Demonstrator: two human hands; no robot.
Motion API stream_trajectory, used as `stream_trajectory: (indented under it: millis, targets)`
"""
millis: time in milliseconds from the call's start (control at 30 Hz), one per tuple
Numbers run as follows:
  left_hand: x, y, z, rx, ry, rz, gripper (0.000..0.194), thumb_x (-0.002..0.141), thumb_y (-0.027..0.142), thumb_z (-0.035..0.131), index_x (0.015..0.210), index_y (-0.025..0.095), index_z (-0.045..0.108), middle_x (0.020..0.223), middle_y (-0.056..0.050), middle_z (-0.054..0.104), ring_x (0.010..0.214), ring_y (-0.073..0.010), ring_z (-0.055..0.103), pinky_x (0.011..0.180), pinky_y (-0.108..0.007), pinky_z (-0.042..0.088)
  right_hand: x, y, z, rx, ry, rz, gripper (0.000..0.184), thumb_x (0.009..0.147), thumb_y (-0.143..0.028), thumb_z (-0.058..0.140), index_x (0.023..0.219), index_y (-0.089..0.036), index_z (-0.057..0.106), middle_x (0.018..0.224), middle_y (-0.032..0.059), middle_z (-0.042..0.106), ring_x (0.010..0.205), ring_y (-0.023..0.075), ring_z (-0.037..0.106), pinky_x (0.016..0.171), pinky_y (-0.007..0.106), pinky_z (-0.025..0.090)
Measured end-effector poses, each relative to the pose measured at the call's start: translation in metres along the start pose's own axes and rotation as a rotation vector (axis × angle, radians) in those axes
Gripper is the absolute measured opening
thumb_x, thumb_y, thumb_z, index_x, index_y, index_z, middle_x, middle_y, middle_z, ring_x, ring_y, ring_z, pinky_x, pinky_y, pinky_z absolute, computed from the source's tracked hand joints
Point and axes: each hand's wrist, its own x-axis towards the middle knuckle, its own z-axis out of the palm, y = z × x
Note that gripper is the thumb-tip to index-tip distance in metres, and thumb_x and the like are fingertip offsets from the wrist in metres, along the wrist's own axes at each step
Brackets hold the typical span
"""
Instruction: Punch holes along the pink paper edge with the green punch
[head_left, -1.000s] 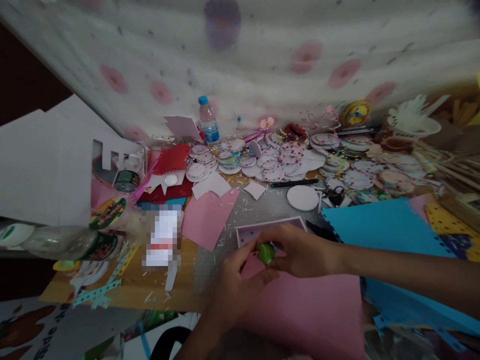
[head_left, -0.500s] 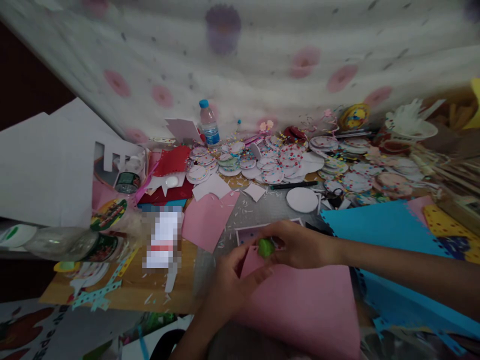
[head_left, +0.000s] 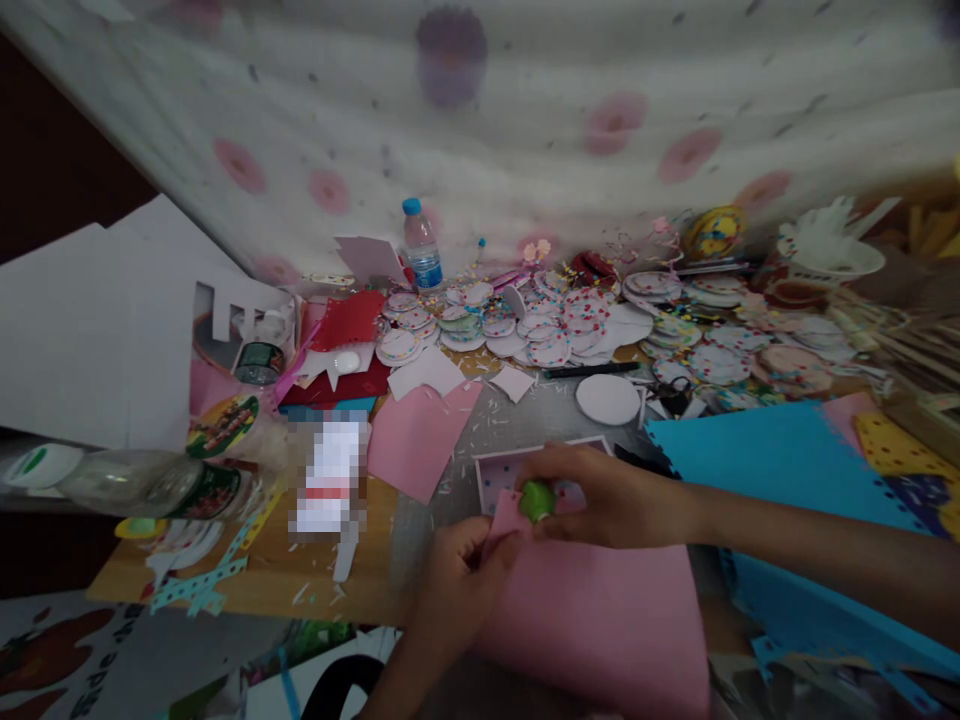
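My right hand (head_left: 607, 495) is closed around a small green craft punch (head_left: 537, 500), which sits at the upper left corner of a pink sheet (head_left: 600, 610). The sheet looks like craft foam or thick paper and curves down toward me. My left hand (head_left: 469, 575) pinches the sheet's left edge between thumb and fingers, just below the punch. Behind my right hand lies a shallow tray-like piece with a white rim (head_left: 487, 462) and dotted inside, partly hidden by the hand. My palm and fingers cover part of the punch.
Several decorated white discs (head_left: 547, 345) are heaped along the back. A white oval (head_left: 607, 400) and a black pen (head_left: 592, 370) lie before them. Blue sheets (head_left: 765, 460) are at right, another pink piece (head_left: 420, 440) and bottles (head_left: 142, 480) at left.
My left hand has slid slightly down the sheet's edge, away from the punch. The green punch is tilted a little differently and shows more. The whole view has shifted slightly.
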Motion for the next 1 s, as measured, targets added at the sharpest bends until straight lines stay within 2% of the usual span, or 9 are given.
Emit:
stream_trajectory:
  millis: [100, 233, 433, 600, 800, 933, 1000]
  targets:
    - [-0.001, 0.003, 0.001, -0.036, -0.033, 0.012, 0.033, 0.082, 0.038, 0.052, 0.058, 0.017, 0.047, 0.056, 0.005, 0.032, 0.054, -0.0096, 0.032, 0.049, -0.022, 0.021, 0.0, -0.007, 0.002, -0.02, -0.004, -0.028, 0.024, 0.08, -0.031, 0.065, 0.099, -0.017, 0.061, 0.085, 0.0022, 0.062, 0.079, 0.0157, 0.055, 0.073, 0.026, 0.043]
    - [-0.001, 0.003, 0.0, -0.04, -0.047, 0.027, 0.034, 0.084, 0.038, 0.051, 0.059, 0.016, 0.05, 0.056, 0.005, 0.033, 0.055, -0.0096, 0.033, 0.049, -0.022, 0.021, 0.001, -0.012, 0.001, 0.055, -0.054, 0.036, 0.023, 0.082, -0.032, 0.063, 0.099, -0.017, 0.062, 0.087, 0.0017, 0.062, 0.08, 0.0153, 0.055, 0.072, 0.026, 0.043]
    - [-0.001, -0.008, -0.003, -0.059, 0.012, 0.02, 0.033, 0.083, 0.04, 0.052, 0.066, 0.014, 0.061, 0.059, 0.002, 0.048, 0.058, -0.0121, 0.041, 0.051, -0.022, 0.029, 0.005, 0.013, -0.002, 0.262, 0.051, 0.211, 0.033, 0.082, -0.043, 0.059, 0.098, -0.015, 0.06, 0.083, 0.0017, 0.062, 0.074, 0.015, 0.056, 0.065, 0.026, 0.045]
    - [-0.002, -0.015, -0.006, -0.099, 0.033, 0.009, 0.034, 0.083, 0.043, 0.054, 0.074, 0.013, 0.068, 0.063, -0.001, 0.057, 0.061, -0.0143, 0.048, 0.053, -0.022, 0.033, 0.006, 0.031, -0.004, 0.131, 0.116, 0.259, 0.021, 0.075, -0.033, 0.066, 0.086, -0.015, 0.063, 0.078, 0.0017, 0.065, 0.073, 0.0169, 0.058, 0.067, 0.029, 0.045]
    - [-0.003, -0.007, -0.005, -0.153, 0.012, -0.001, 0.029, 0.082, 0.038, 0.056, 0.086, 0.014, 0.072, 0.074, -0.004, 0.067, 0.067, -0.0166, 0.054, 0.058, -0.023, 0.039, 0.001, 0.02, -0.005, 0.05, 0.117, 0.228, 0.014, 0.076, -0.028, 0.066, 0.082, -0.016, 0.064, 0.074, 0.001, 0.067, 0.072, 0.0173, 0.058, 0.068, 0.028, 0.043]
    - [-0.001, -0.001, -0.004, -0.131, -0.008, 0.02, 0.028, 0.083, 0.037, 0.054, 0.084, 0.014, 0.071, 0.071, -0.002, 0.064, 0.065, -0.0154, 0.053, 0.057, -0.022, 0.037, 0.001, 0.018, -0.002, -0.02, 0.153, 0.205, 0.014, 0.073, -0.024, 0.067, 0.085, -0.017, 0.064, 0.08, 0.0015, 0.066, 0.076, 0.0177, 0.058, 0.068, 0.028, 0.043]
    - [-0.001, -0.001, -0.003, -0.122, -0.011, 0.025, 0.029, 0.083, 0.038, 0.054, 0.081, 0.014, 0.069, 0.068, -0.002, 0.062, 0.064, -0.0145, 0.051, 0.055, -0.022, 0.036, 0.002, 0.019, -0.003, -0.03, 0.116, 0.198, 0.015, 0.074, -0.025, 0.067, 0.085, -0.016, 0.064, 0.08, 0.0016, 0.065, 0.075, 0.0177, 0.057, 0.068, 0.028, 0.042]
